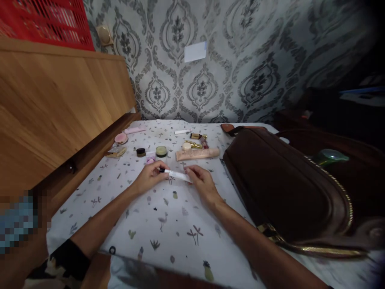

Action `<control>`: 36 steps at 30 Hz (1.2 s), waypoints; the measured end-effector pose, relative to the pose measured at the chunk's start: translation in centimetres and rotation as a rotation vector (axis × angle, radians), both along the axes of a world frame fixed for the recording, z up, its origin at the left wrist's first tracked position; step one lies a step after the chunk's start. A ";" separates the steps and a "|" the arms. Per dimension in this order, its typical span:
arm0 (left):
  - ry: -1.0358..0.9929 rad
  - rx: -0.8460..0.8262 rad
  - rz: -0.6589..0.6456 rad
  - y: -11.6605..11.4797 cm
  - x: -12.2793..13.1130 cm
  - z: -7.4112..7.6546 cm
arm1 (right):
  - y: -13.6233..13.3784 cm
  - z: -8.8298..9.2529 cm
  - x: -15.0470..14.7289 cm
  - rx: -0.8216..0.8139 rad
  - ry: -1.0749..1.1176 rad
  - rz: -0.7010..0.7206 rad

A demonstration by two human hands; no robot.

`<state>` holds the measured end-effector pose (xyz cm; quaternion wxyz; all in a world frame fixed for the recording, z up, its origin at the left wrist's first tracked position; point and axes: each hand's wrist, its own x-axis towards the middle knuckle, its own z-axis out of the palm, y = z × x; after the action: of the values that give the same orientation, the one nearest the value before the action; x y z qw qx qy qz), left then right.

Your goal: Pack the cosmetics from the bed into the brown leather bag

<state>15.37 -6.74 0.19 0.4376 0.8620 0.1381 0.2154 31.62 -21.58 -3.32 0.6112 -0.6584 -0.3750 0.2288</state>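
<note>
In the head view, the left hand [152,176] and the right hand [203,184] meet over the near-middle of a table [177,237] spread with printed cloth, a slim white tube [178,175] between them. The left fingers are pinched together on its black end; the right fingers are closed on its white end. The tube lies nearly level, tipped slightly down toward the right hand.

Just beyond the left hand are a pink packet [150,159], a dark jar [140,152] and a green jar [161,151]. Past the right hand lies a beige tube [197,154], with a cream pot [187,146] just behind it and a white stick [182,131] farther back. A pink compact [121,138] sits near the table's left edge. A large brown bag [279,188] lies to the right.
</note>
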 end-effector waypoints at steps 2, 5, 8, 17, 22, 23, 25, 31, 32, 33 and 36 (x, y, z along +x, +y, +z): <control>0.062 0.125 -0.023 -0.2 -0.1 0.1 | -0.1 0.0 0.7 -0.036 -0.231 -0.054; 0.050 0.332 0.040 -0.3 -0.1 -0.1 | -0.3 0.1 1.1 -0.053 -0.405 -0.071; 0.187 0.527 0.039 -0.9 0.2 -1.0 | -0.4 0.1 1.0 -0.060 -0.460 -0.050; 0.457 0.641 -0.215 -6.1 -5.3 -1.4 | -0.6 0.1 -0.3 -0.072 -0.723 0.072; 0.338 0.438 -0.056 -6.4 -7.9 -0.3 | -1.0 0.5 -1.5 -0.045 -0.793 0.208; 0.331 0.430 -0.016 -6.1 -7.8 -0.3 | -1.1 0.5 -1.7 -0.033 -0.808 0.234; 0.332 0.442 0.010 -5.5 -7.2 -0.4 | -1.2 0.5 -1.9 -0.014 -0.835 0.287; 0.265 0.340 -0.040 -3.8 -5.0 0.2 | -1.2 0.6 -1.7 -0.008 -0.884 0.502; 0.258 0.283 -0.042 -3.4 -4.6 0.5 | -1.2 0.6 -1.7 -0.021 -0.888 0.518; 0.252 0.225 -0.050 -3.1 -4.2 0.8 | -1.2 0.7 -1.7 -0.041 -0.883 0.511; 0.213 0.144 -0.112 -2.2 -2.5 1.6 | -1.3 1.2 -1.9 -0.143 -0.803 0.409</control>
<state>12.89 -8.96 1.74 0.3690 0.9154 0.1197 0.1075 29.75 -22.83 -2.11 0.3128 -0.6480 -0.6877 0.0968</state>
